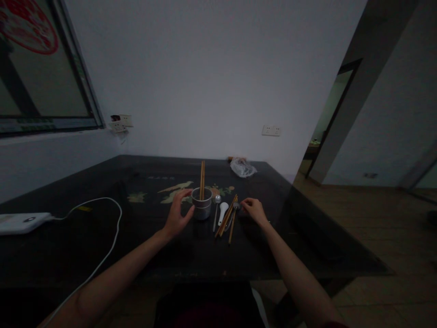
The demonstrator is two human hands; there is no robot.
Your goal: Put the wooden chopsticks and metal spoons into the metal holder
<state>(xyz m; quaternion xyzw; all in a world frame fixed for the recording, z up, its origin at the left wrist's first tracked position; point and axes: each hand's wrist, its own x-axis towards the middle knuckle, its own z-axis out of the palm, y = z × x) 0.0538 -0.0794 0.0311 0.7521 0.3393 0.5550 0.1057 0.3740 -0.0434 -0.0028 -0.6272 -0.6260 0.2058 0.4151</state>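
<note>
Metal cup (202, 211) hides lower ends of upright chopsticks (202, 175). Right of cup: handle of metal spoon (236, 206) lost among loose chopsticks (226, 217); right hand (254, 210), contact unclear. Far left of cup: white device (22, 223), edge-cropped.

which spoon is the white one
The short spoon between the long-handled spoon and the loose chopsticks; the others look silvery.

A silvery cup (202, 212) stands upright, two wooden chopsticks (202, 174) rising from it; to its right lie a slim metal spoon (217, 199), a white spoon (223, 211) and loose chopsticks (226, 217)
</note>
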